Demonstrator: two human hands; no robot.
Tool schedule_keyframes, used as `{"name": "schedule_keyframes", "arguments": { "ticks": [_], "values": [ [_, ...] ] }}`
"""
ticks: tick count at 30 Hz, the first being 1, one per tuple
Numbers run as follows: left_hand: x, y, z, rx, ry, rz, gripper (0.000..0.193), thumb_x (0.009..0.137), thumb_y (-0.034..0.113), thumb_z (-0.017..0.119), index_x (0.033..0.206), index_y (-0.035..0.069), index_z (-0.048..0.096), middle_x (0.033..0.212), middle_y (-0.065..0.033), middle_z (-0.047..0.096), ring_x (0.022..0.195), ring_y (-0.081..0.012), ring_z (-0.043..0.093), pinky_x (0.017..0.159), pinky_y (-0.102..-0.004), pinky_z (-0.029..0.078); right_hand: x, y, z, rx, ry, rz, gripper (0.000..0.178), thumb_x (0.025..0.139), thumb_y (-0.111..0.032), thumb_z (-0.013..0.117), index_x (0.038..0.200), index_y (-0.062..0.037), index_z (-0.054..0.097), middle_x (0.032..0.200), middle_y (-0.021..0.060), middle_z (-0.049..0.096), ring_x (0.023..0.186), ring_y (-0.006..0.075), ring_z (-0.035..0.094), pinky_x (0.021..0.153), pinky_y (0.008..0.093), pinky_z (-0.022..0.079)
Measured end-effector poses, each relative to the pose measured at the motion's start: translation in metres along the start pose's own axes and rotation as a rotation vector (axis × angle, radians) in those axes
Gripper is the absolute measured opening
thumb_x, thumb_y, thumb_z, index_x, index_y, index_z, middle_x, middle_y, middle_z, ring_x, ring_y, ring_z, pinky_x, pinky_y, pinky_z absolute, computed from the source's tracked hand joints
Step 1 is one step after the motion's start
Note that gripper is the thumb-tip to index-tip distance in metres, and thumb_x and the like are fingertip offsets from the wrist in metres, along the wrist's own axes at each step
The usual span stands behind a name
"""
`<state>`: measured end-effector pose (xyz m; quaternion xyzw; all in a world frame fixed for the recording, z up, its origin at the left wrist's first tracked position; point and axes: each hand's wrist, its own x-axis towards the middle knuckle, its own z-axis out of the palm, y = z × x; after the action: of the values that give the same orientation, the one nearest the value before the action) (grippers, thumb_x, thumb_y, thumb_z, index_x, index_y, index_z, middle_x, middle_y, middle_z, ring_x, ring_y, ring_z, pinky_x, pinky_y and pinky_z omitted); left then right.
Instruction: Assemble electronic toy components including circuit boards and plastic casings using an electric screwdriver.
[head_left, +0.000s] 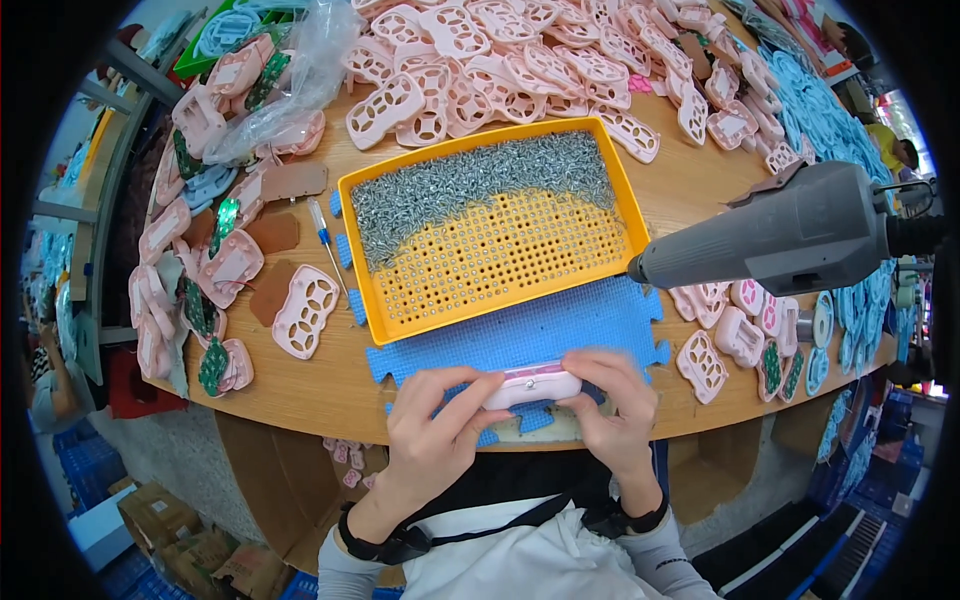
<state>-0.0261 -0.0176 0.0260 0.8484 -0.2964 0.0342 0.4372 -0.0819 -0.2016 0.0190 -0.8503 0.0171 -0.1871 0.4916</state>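
Observation:
Between my two hands, near the front edge of the table, is a small pale pink plastic casing (pixel 540 388) with a darker pink strip on top and a small round silvery spot on the side facing me. My left hand (pixel 435 420) pinches its left end between thumb and fingers. At the right end, my right hand (pixel 615 405) grips it the same way, its fingers slightly blurred. Under the casing lies a blue foam mat (pixel 520 330). Just beyond stands a yellow tray (pixel 500 306), with loose screws heaped at the back and screws seated in its perforated front.
A grey electric screwdriver (pixel 770 230) points in from the right, its tip by the tray's corner. Pink shells (pixel 470 85) pile up at the back. Pink casings with green circuit boards (pixel 225 215) crowd the left. A thin blue-tipped tool (pixel 323 235) lies left of the tray.

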Motion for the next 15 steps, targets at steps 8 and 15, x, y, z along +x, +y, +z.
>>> {"name": "schedule_keyframes", "arguments": {
  "ticks": [8, 15],
  "values": [
    [0.002, -0.002, 0.005, 0.026, 0.064, 0.063, 0.035, 0.059, 0.013, 0.075, 0.092, 0.005, 0.064, 0.081, -0.0053, 0.056, 0.071, -0.0216, 0.052, 0.058, -0.0306, 0.039, 0.006, -0.013, -0.006, -0.24, -0.163, -0.094, 0.036, 0.059, -0.004, 0.072, 0.094, -0.0089, 0.065, 0.081, 0.0062, 0.056, 0.074, 0.021, 0.055, 0.061, 0.0282, 0.046],
    [0.009, 0.006, 0.003, 0.048, -0.051, 0.011, 0.035, 0.06, 0.01, 0.073, 0.093, 0.008, 0.065, 0.073, -0.0033, 0.046, 0.065, -0.0205, 0.042, 0.054, -0.0307, 0.035, 0.013, -0.012, 0.003, -0.265, -0.12, -0.125, 0.038, 0.059, -0.005, 0.071, 0.096, -0.0118, 0.065, 0.083, 0.0044, 0.054, 0.072, 0.0207, 0.05, 0.06, 0.0292, 0.043]
  ]
}}
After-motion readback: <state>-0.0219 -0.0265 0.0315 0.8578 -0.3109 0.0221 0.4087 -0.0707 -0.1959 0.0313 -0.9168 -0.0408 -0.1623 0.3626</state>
